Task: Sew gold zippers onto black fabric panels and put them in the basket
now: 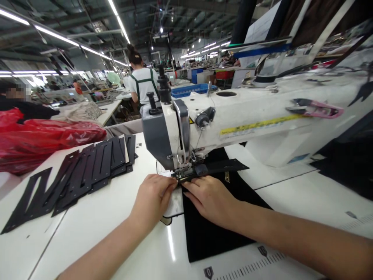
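Note:
Under the needle area of a white sewing machine (175, 132) lies a piece of black fabric (212, 229), with a zipper (184, 179) along its upper edge. A brass zipper pull (227, 177) hangs over the cloth. My left hand (153, 192) pinches the zipper's left end just in front of the presser foot. My right hand (208, 196) rests on the fabric, its fingertips pressing the zipper edge close beside the left fingers. A dark flat strip (225, 166) stretches to the right behind the right hand.
Black cut-out panels (90, 167) lie overlapping on the table at left, beside a red plastic bag (52, 130). Pink-handled thread snips (317, 109) rest on the machine arm. A blue basket (192, 89) stands behind, and a person (142, 79) faces away farther back.

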Motion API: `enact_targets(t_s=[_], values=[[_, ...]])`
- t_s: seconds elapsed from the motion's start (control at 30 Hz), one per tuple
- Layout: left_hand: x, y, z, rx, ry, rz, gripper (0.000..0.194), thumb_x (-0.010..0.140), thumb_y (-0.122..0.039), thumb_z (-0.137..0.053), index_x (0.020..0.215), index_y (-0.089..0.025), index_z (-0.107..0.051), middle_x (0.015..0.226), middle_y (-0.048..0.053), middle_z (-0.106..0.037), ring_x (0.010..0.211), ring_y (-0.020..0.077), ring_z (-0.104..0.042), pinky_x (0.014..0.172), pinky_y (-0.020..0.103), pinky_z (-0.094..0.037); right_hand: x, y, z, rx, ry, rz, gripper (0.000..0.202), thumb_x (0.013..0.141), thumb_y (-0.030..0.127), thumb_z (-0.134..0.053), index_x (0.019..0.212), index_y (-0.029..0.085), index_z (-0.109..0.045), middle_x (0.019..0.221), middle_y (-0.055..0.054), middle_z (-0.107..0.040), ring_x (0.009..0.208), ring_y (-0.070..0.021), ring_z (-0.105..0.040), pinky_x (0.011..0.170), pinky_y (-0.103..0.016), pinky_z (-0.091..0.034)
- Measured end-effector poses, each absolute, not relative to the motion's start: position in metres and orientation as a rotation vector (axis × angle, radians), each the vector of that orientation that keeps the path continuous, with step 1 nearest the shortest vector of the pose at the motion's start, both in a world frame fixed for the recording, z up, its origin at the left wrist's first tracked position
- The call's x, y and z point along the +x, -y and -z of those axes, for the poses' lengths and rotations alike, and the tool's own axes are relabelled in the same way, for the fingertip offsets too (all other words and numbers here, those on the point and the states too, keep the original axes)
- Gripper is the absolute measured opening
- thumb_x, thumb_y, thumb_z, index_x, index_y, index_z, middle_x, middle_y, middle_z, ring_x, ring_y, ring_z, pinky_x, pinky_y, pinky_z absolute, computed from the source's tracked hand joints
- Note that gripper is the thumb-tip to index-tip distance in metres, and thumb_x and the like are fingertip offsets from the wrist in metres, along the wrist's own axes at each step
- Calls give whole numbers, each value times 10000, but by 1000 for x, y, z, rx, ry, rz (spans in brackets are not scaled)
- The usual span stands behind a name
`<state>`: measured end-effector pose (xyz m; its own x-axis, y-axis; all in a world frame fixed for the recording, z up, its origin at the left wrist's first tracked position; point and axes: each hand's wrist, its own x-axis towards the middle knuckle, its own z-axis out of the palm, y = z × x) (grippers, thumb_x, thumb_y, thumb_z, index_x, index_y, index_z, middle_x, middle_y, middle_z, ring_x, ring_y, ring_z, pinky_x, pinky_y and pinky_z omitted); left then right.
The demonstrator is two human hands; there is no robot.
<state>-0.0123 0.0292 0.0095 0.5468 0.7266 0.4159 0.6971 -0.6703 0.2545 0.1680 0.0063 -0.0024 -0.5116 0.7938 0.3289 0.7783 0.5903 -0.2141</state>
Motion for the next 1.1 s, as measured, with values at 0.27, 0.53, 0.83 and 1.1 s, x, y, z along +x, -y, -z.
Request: enact_targets(t_s=[0.27, 0.53, 0.83, 1.1], values=[[-10, -21, 2, 2999, -1105, -710, 195, 857, -98, -433, 924, -153, -608, 918, 91, -624, 850, 217, -578, 777, 408, -446, 173, -3, 4, -1117, 2293, 198, 205, 848, 131, -448, 950, 129, -626, 875, -99, -633, 847, -234, -560, 755, -391, -458], [-5, -19, 7, 3108, -1188, -656, 249, 860, -75, -385, 980, -115, -600, 983, 133, -616, 823, 236, -592, 733, 405, -479, 174, -14, 10, -1160, 2355, -29, 218, 839, 97, -417, 934, 92, -614, 1078, -153, -597, 1005, -255, -537, 878, -428, -441], [-5, -24, 7, 3184, -1136, -724, 227, 873, -94, -395, 946, -107, -609, 955, 137, -618, 805, 241, -582, 729, 400, -483, 174, -19, 3, -1139, 2406, -12, 187, 818, 97, -428, 893, 94, -599, 998, -126, -603, 953, -228, -528, 870, -361, -418], [-6, -33, 9, 3162, -1111, -769, 235, 843, -77, -420, 949, -124, -624, 915, 119, -627, 782, 234, -580, 706, 390, -476, 174, -26, 2, -1115, 2455, 56, 172, 795, 87, -438, 858, 91, -598, 934, -125, -610, 895, -227, -530, 841, -347, -414]])
